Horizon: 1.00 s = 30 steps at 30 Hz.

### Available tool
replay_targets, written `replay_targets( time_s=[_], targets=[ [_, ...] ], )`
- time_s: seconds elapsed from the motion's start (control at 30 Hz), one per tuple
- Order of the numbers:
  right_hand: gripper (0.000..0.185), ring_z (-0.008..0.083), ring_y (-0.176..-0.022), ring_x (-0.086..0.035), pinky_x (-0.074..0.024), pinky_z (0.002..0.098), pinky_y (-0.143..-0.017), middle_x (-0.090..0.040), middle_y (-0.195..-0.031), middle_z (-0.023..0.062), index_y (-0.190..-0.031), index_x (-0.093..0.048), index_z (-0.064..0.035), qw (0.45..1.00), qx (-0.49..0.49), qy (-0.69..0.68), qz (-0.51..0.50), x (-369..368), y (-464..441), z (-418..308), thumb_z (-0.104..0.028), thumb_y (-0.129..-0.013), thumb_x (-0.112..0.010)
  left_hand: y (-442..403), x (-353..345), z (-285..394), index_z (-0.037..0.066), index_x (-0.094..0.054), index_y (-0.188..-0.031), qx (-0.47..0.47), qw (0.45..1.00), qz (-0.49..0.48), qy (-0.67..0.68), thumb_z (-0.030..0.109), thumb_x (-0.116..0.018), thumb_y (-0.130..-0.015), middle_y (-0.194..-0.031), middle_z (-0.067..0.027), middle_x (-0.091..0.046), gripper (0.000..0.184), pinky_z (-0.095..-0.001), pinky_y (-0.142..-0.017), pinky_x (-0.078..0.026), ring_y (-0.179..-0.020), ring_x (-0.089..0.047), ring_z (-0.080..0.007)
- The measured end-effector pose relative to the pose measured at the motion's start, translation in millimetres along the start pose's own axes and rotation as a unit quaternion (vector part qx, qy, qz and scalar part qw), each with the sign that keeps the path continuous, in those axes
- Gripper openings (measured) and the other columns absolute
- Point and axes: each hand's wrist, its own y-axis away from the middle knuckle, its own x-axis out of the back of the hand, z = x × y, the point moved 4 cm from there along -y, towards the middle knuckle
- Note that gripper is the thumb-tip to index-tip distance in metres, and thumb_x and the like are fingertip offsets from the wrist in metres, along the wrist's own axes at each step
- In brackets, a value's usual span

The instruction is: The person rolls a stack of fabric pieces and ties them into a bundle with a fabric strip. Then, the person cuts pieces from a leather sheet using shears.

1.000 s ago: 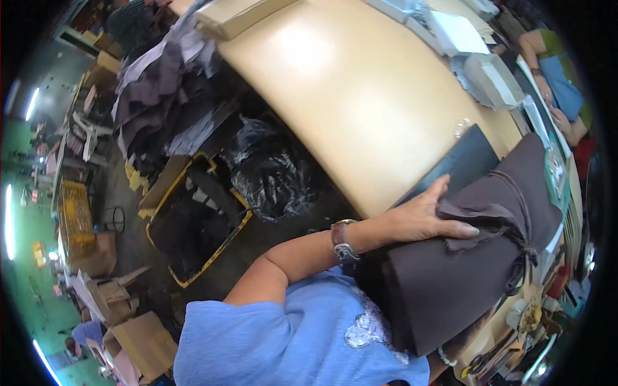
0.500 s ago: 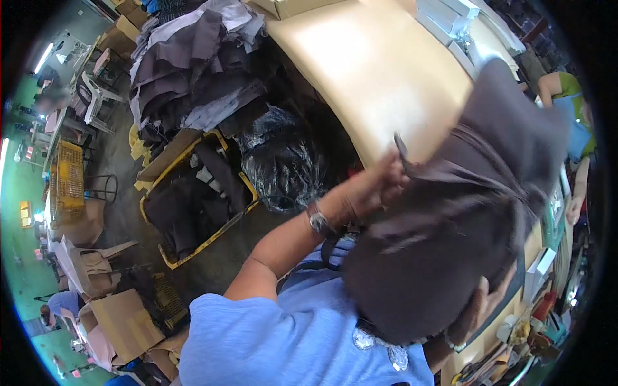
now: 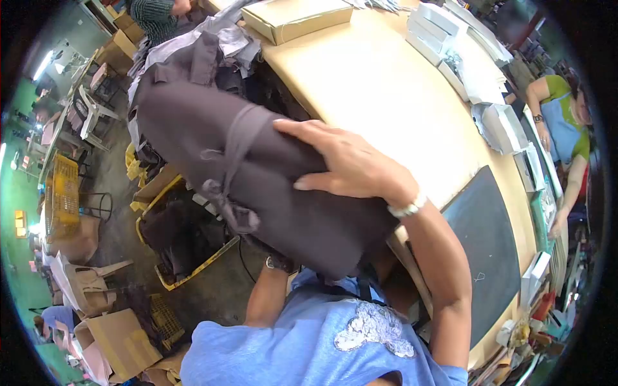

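A large bundle of dark brown cloth (image 3: 290, 212), tied round with a strip of the same cloth (image 3: 241, 138), is raised in front of my body. The strip's knot and loop (image 3: 235, 212) face the lower left. My right hand (image 3: 354, 161) lies on top of the bundle, fingers and thumb spread apart. Under its lower side comes my left forearm (image 3: 265, 299) with a watch; the bundle hides my left hand and its fingers.
A light tan worktable (image 3: 380, 83) carries a flat cardboard box (image 3: 296, 19), white boxes (image 3: 438, 32) and a black mat (image 3: 483, 251). A yellow-rimmed crate (image 3: 199, 265) with dark cloth stands on the floor. Another person (image 3: 560, 122) is at the right.
The bundle has swung from right to left, away from over the table. My right hand has gone from beneath it to its top; my left hand has left the tie and is now hidden.
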Motion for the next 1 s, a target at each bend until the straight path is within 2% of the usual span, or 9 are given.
replay_targets(
  time_s=[0.23,0.33,0.47,0.53,0.57,0.63,0.73,0.83,1.0],
  targets=[
    [0.067,0.0358,-0.105,-0.051,-0.0389,0.0438,-0.093,-0.052,-0.111,0.0182,-0.13,-0.038,-0.0131,0.969,-0.013,0.075,-0.235,-69,-80,-8,-0.025,-0.07,-0.067,-13,67,-37,0.008,-0.036,-0.129,-0.033,0.984,0.129,0.119,0.033,-0.05,-0.084,-0.13,-0.0162,-0.039,0.053,-0.0435,-0.098,-0.027,-0.122,-0.032,-0.0296],
    [0.058,0.0347,-0.112,-0.046,-0.0312,0.0539,-0.096,-0.051,-0.115,0.0167,-0.129,-0.041,-0.0159,0.958,0.123,0.238,-0.099,-119,-91,25,-0.022,-0.075,-0.06,-26,72,-28,0.009,-0.033,-0.131,-0.064,0.976,0.152,0.139,0.031,-0.05,-0.084,-0.132,-0.0171,-0.037,0.055,-0.0456,-0.1,-0.024,-0.124,-0.029,-0.0319],
    [0.043,0.0345,-0.116,-0.042,-0.0255,0.0601,-0.096,-0.049,-0.12,0.0157,-0.123,-0.047,-0.0166,0.958,-0.044,0.274,-0.07,-210,-37,90,-0.016,-0.08,-0.048,-66,28,40,0.01,-0.03,-0.134,-0.268,0.955,0.114,0.057,0.029,-0.05,-0.083,-0.134,-0.0183,-0.034,0.058,-0.0484,-0.103,-0.021,-0.127,-0.026,-0.0349],
    [0.038,0.0356,-0.115,-0.043,-0.0251,0.0579,-0.097,-0.049,-0.12,0.0166,-0.119,-0.05,-0.01,0.949,-0.127,0.26,-0.121,-233,14,105,-0.016,-0.082,-0.043,-80,-6,90,0.014,-0.029,-0.135,-0.501,0.778,0.19,-0.328,0.033,-0.05,-0.082,-0.139,-0.0178,-0.027,0.061,-0.0532,-0.102,-0.021,-0.13,-0.02,-0.0355],
    [0.036,0.0367,-0.115,-0.044,-0.0244,0.0569,-0.098,-0.05,-0.118,0.0173,-0.117,-0.051,-0.0058,0.941,-0.165,0.259,-0.144,-238,37,108,-0.018,-0.084,-0.041,-83,-25,111,0.018,-0.029,-0.136,-0.567,0.547,0.333,-0.517,0.038,-0.05,-0.081,-0.143,-0.0171,-0.02,0.062,-0.0573,-0.1,-0.022,-0.132,-0.014,-0.0354],
    [0.035,0.0354,-0.112,-0.046,-0.0271,0.0559,-0.096,-0.051,-0.117,0.0168,-0.115,-0.05,-0.0018,0.935,-0.154,0.226,-0.225,-215,67,85,-0.016,-0.084,-0.041,-167,-15,112,0.026,-0.027,-0.137,-0.363,0.489,0.269,-0.746,0.039,-0.052,-0.08,-0.144,-0.0132,-0.019,0.064,-0.0614,-0.099,-0.021,-0.134,-0.009,-0.0358],
    [0.039,0.0328,-0.11,-0.048,-0.0318,0.0533,-0.095,-0.051,-0.115,0.0153,-0.115,-0.051,-0.0038,0.971,-0.112,0.184,-0.099,-145,88,34,-0.012,-0.078,-0.049,-218,3,124,0.036,-0.021,-0.138,-0.045,0.44,0.117,-0.889,0.045,-0.051,-0.079,-0.146,-0.0045,-0.016,0.066,-0.0574,-0.102,-0.021,-0.135,-0.007,-0.033],
    [0.042,0.0329,-0.117,-0.042,-0.0289,0.0512,-0.098,-0.047,-0.122,0.0155,-0.115,-0.051,-0.0047,0.953,-0.181,0.231,0.075,-77,133,-4,-0.01,-0.074,-0.057,-247,15,129,0.031,-0.027,-0.133,0.03,0.38,0.066,-0.922,0.045,-0.05,-0.079,-0.141,-0.0058,-0.023,0.061,-0.0535,-0.1,-0.024,-0.131,-0.014,-0.032],
    [0.046,0.04,-0.121,-0.033,-0.0235,0.0542,-0.1,-0.038,-0.129,0.0209,-0.122,-0.048,-0.0084,0.71,-0.508,0.406,0.271,-38,243,-4,-0.02,-0.078,-0.058,-263,35,131,0.022,-0.037,-0.126,0.038,0.348,-0.002,-0.937,0.047,-0.05,-0.08,-0.133,-0.008,-0.034,0.054,-0.0469,-0.097,-0.028,-0.123,-0.026,-0.0304]
  ],
)
